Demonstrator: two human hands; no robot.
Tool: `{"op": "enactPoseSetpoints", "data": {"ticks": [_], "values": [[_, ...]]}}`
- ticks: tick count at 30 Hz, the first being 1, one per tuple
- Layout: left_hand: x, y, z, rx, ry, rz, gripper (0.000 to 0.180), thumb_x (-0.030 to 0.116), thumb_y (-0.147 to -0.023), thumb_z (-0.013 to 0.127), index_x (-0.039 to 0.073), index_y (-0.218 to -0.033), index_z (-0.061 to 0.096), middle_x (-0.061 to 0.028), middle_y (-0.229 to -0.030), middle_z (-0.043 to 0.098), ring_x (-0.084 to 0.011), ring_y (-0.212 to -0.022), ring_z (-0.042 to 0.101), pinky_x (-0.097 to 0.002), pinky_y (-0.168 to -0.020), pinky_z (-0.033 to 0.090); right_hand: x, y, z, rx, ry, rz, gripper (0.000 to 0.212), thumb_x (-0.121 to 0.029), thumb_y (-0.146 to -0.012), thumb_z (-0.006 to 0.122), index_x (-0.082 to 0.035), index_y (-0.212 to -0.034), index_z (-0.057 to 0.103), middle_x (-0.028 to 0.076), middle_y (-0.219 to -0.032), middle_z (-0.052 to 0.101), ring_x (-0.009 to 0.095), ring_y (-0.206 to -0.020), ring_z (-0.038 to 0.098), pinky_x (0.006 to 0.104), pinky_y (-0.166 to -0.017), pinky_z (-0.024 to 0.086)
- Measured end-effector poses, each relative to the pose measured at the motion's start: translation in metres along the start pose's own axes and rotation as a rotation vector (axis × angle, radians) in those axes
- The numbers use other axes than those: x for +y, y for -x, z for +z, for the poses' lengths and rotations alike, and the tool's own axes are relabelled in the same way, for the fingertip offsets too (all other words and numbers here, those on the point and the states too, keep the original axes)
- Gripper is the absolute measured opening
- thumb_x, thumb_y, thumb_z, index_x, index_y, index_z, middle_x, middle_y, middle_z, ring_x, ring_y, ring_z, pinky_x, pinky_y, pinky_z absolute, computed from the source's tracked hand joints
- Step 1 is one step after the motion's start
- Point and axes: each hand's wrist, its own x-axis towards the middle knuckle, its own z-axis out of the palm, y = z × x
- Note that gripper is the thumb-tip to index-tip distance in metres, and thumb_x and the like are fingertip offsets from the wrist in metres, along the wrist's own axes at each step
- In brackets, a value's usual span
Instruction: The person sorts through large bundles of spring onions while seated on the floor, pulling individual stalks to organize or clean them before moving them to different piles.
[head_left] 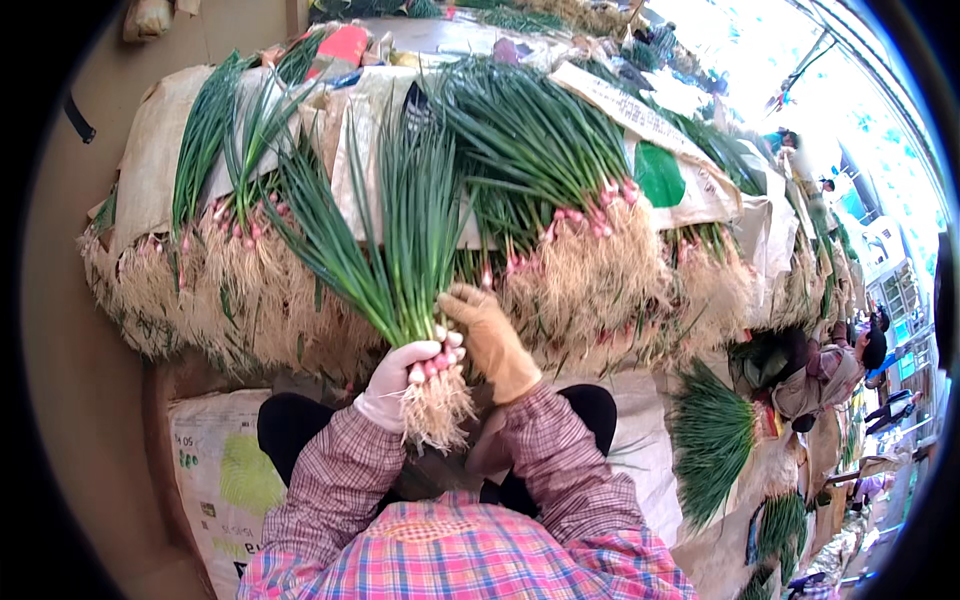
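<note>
A bunch of spring onions [412, 240] with long green leaves, pinkish-white bulbs and pale stringy roots stands upright in front of me. My left hand [388, 378], in a whitish glove, is closed around it just above the bulbs, roots hanging below the fingers. On the bunch's right side, my right hand [490, 340], in a tan glove, has its fingers curled against the lower stalks. Whatever those fingertips pinch, if anything, is hidden. Behind the held bunch lies a long heap of spring onions [545, 115], roots toward me.
Paper sacking [160, 140] covers parts of the heap. A brown wall [85, 350] borders the left. Printed sacks [225, 440] lie around my knees. More spring onions [712, 440] rest at my right, near another person [825, 378] crouching farther off.
</note>
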Motion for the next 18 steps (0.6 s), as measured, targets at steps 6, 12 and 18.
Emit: {"op": "enactPoseSetpoints", "data": {"ticks": [6, 12, 18], "values": [[-0.001, 0.001, 0.004, 0.092, 0.034, 0.007, 0.019, 0.003, -0.082, 0.056, -0.004, -0.099, 0.057, -0.0069, -0.075, 0.061, -0.0098, -0.065, 0.059, -0.0233, -0.080, 0.051, 0.039, 0.001, -0.001, 0.199, -0.265, -0.044, 0.014, -0.019, -0.092, 0.057, -0.006, -0.093, 0.055, 0.000, -0.076, 0.057, 0.008, -0.057, 0.049, 0.0199, -0.049, 0.041], [0.003, 0.013, 0.008, 0.007, -0.033, 0.011, 0.014, -0.002, -0.081, 0.053, -0.001, -0.094, 0.058, -0.0126, -0.091, 0.062, -0.0064, -0.061, 0.057, -0.0183, -0.063, 0.052, 0.016, -0.013, 0.002, 0.522, -0.041, -0.152, 0.009, -0.012, -0.091, 0.056, -0.004, -0.088, 0.056, 0.003, -0.073, 0.058, 0.008, -0.058, 0.050, 0.0205, -0.050, 0.043], [0.012, 0.012, 0.004, 0.021, -0.011, 0.133, 0.022, 0.002, -0.080, 0.057, -0.003, -0.101, 0.055, -0.0129, -0.093, 0.062, -0.0109, -0.069, 0.060, -0.0212, -0.068, 0.054, -0.074, -0.004, -0.047, 1.099, 2.048, -0.893, 0.024, -0.029, -0.087, 0.061, -0.007, -0.078, 0.058, 0.001, -0.069, 0.054, 0.011, -0.054, 0.050, 0.0242, -0.042, 0.040]]}}
